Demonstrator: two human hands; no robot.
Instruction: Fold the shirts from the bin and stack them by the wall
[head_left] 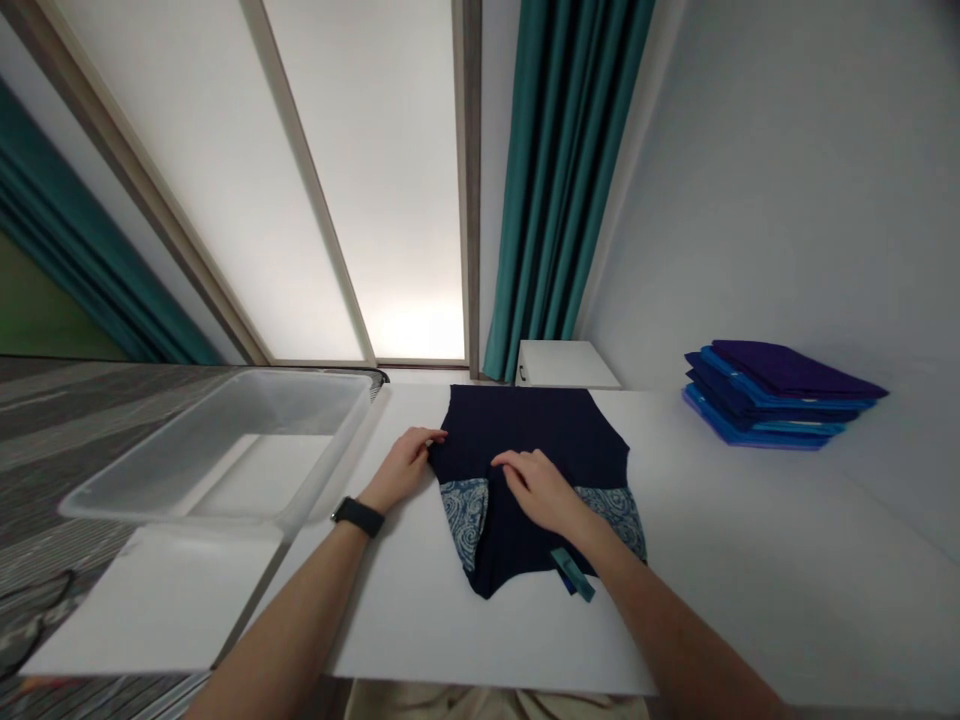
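A dark navy garment lies on the white table in front of me, with blue swirl-patterned panels at both sides. Its lower left part is folded inward. A teal tag or strip sticks out at the near edge. My left hand, a black watch on its wrist, pinches the garment's left edge between thumb and fingers. Over the middle of the cloth, my right hand has its fingers bent, index fingertip at a crease beside the left patterned panel; its thumb is mostly hidden.
At the left stands a clear plastic bin, beside the table's edge. A stack of folded blue and purple clothes rests on the right of the white table. Behind the table are a small white cabinet and a teal curtain.
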